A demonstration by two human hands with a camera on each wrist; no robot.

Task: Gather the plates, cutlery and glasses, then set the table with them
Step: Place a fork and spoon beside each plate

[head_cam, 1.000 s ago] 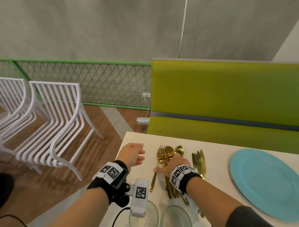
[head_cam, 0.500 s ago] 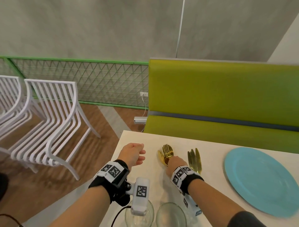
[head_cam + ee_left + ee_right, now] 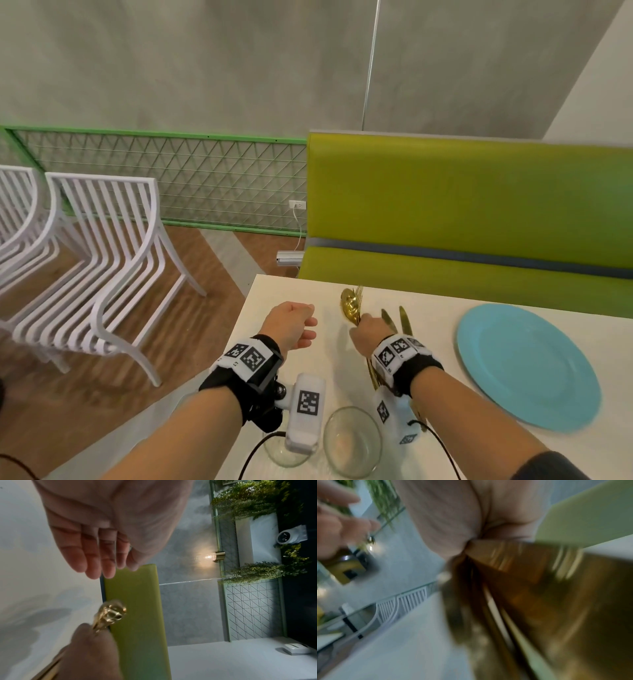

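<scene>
My right hand (image 3: pixel 368 330) grips a bundle of gold spoons and forks (image 3: pixel 352 303), lifted off the white table (image 3: pixel 442 394) with the heads pointing up and away. The same gold heads (image 3: pixel 111 613) show in the left wrist view above my right fist. The right wrist view is a blur of gold handles (image 3: pixel 530 601). Gold knives (image 3: pixel 397 320) lie on the table just right of that hand. My left hand (image 3: pixel 294 325) hovers empty beside it, fingers (image 3: pixel 92 563) loosely curled. A light blue plate (image 3: pixel 524 366) lies at the right. Two clear glasses (image 3: pixel 352 442) stand near my forearms.
A lime-green bench (image 3: pixel 472 219) runs along the table's far side. White slatted chairs (image 3: pixel 102 260) stand on the wooden floor at the left. A green mesh fence (image 3: pixel 171 178) and a grey wall close the background.
My right hand has closed on the spoons and forks and lifted them from flat on the table to raised. The knives stayed down. The left hand barely moved.
</scene>
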